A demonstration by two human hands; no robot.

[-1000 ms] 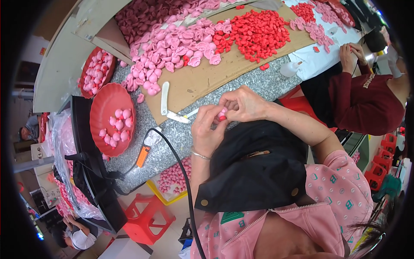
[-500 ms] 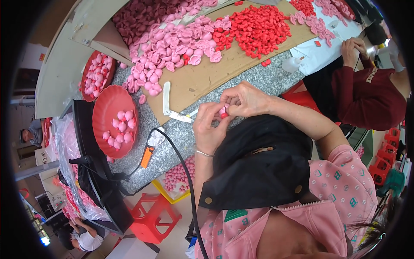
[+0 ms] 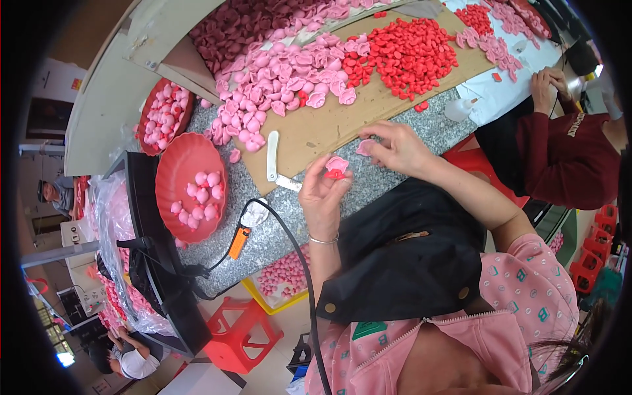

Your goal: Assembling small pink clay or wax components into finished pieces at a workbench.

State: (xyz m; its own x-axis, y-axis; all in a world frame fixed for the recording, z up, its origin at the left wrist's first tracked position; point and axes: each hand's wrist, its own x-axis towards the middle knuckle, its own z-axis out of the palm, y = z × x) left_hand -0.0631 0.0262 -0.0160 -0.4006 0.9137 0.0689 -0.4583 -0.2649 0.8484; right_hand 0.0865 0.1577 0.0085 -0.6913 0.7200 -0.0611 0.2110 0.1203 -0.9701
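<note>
Between the fingertips of my left hand is a small pink hollow shell piece with a red piece at its lower edge. Its hollow side faces up. My right hand, just to the right, pinches a second pink shell piece. The two pink pieces are apart. An unfolded pocket knife with a white handle lies left of my left hand, its blade pointing toward that hand. Beyond my hands, a heap of pink shell pieces and a heap of red pieces cover part of a cardboard sheet.
A red scalloped bowl holds several round pink figures; another red bowl stands behind it. Nearby are an orange-handled tool and a black cable. A squeeze bottle stands right, near a co-worker's hands.
My hands have drawn apart; the pink pieces that were together between my fingers are now separate, one in each hand. The whole view has shifted slightly.
</note>
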